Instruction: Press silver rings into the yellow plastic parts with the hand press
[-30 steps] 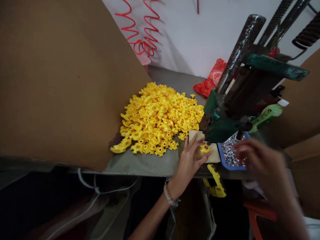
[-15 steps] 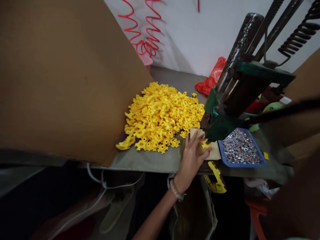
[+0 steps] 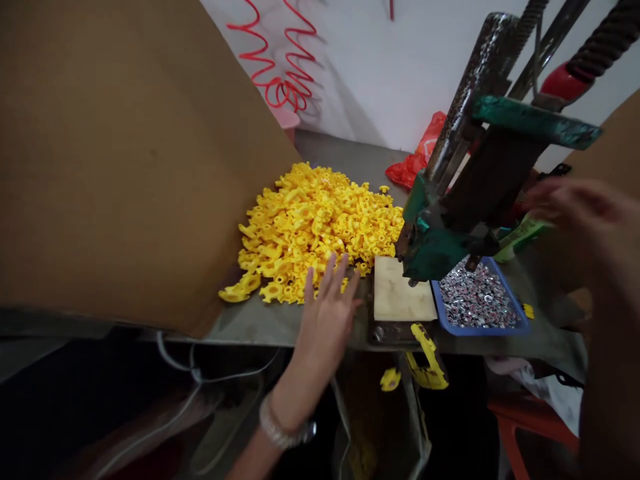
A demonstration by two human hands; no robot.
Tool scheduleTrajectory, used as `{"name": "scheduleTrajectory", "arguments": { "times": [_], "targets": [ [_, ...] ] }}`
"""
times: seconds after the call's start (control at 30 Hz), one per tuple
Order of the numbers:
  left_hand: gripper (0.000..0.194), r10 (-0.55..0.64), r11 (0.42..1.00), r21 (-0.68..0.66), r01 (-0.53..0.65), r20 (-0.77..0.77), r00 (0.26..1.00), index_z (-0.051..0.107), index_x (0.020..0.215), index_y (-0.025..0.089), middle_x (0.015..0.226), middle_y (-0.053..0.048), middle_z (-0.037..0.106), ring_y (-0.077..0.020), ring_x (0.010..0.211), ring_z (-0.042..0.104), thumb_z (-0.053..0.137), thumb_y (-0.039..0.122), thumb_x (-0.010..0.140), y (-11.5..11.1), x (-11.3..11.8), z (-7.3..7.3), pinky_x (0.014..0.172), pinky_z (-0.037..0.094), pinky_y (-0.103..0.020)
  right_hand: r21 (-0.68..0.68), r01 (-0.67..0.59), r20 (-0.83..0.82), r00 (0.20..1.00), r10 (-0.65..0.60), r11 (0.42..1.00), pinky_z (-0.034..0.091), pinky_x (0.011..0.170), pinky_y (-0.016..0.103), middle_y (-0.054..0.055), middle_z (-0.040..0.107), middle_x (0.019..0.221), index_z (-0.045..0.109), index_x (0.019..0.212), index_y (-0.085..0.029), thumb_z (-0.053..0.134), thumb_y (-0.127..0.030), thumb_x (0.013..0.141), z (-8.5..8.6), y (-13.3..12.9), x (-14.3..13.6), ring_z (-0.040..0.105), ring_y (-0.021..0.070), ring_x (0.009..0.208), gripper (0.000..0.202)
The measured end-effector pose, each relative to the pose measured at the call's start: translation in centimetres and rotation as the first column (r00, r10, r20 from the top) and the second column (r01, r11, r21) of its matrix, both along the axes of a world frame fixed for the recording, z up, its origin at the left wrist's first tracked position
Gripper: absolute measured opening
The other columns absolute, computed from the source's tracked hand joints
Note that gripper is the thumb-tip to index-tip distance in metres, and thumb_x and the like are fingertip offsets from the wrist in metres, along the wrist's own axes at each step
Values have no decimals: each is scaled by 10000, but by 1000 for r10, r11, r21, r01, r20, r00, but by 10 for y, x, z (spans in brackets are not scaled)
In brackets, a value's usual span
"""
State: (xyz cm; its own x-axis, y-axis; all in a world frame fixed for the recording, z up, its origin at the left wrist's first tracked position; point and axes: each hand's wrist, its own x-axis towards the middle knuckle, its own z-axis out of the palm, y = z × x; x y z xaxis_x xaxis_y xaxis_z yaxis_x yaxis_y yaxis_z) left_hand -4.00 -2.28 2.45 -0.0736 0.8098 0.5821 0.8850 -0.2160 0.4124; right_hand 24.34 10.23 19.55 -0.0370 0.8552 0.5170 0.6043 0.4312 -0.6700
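My left hand (image 3: 327, 320), with a beaded bracelet on the wrist, has its fingers spread at the front edge of a pile of yellow plastic parts (image 3: 320, 220). Nothing shows in its grip. My right hand (image 3: 585, 207) is at the right, blurred, beside the green press (image 3: 440, 253); its fingers are curled and what they hold, if anything, cannot be made out. Under the press lies a bare pale block (image 3: 403, 300). A yellow piece (image 3: 391, 379) appears below the table edge, over an open bag (image 3: 380, 427).
A blue tray (image 3: 523, 327) of small metal rings stands right of the block. A yellow-painted bracket (image 3: 430, 363) juts from the table front. A big cardboard sheet (image 3: 125, 160) rises at left. Behind are a red plastic bag (image 3: 417, 163) and red coiled hose (image 3: 300, 60).
My left hand has moved left from the block to the pile. The yellow part has left the block, and one appears below the edge. The press has shifted and my right hand has come into view.
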Motion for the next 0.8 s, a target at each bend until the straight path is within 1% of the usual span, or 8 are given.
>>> {"name": "scheduleTrajectory", "arguments": {
  "times": [0.13,0.2,0.27,0.37,0.47,0.6,0.67,0.8],
  "targets": [
    [250,-45,996,-78,31,-178,983,672,988,230,1478,-97,387,-351,1400,258,587,89,800,18,-37,-4,1103,141,-682,-432,-111,294,921,256,895,447,649,263,62,669,764,658,813,-113,664,-213,720,-85,3,-6,597,144,673,136],
    [162,-78,995,-80,62,-215,973,678,927,224,1473,-91,399,-350,1393,282,629,141,797,20,-40,-1,1104,187,-656,-428,-79,381,888,259,900,449,663,282,64,676,790,651,834,-128,687,-209,671,-118,1,-10,606,169,681,185],
    [149,-52,998,-28,48,-158,986,663,940,214,1396,-104,492,-341,1330,394,669,206,791,18,-33,3,1072,305,-599,-385,-81,396,885,244,919,453,689,297,64,683,802,649,837,-142,670,-240,685,-134,0,-12,617,182,696,182],
    [267,-31,995,98,23,79,996,626,1029,203,1083,-87,653,-259,1043,604,692,299,788,14,-12,9,907,500,-446,-410,-119,367,886,283,904,458,722,310,62,687,769,643,758,-154,633,-271,727,-134,1,-10,638,200,745,122],
    [387,-97,987,146,62,250,963,569,1193,222,946,-41,634,-173,862,628,655,304,825,12,12,13,795,548,-324,-399,-116,383,880,280,910,460,737,318,77,699,829,656,780,-160,621,-264,743,-128,2,-9,649,216,808,116],
    [284,-215,970,179,162,335,917,594,1156,244,1040,-40,619,-155,960,638,593,251,873,12,36,14,850,554,-284,-406,-119,403,866,295,906,461,733,319,73,702,810,664,765,-167,595,-239,752,-126,0,-6,649,211,787,101],
    [250,-266,956,214,201,338,903,587,1130,224,1106,-52,629,-163,1032,634,579,230,881,11,45,9,910,549,-296,-377,-78,390,890,234,923,460,716,331,80,699,807,668,792,-164,595,-288,758,-124,-4,-4,645,219,768,149],
    [218,-266,955,209,209,299,916,571,1111,208,1165,-70,646,-189,1109,616,536,180,898,9,57,-3,970,537,-359,-392,-113,178,964,196,913,475,688,327,89,688,830,663,881,-155,608,-460,753,-115,-20,-10,631,204,734,336]
  ]
}}
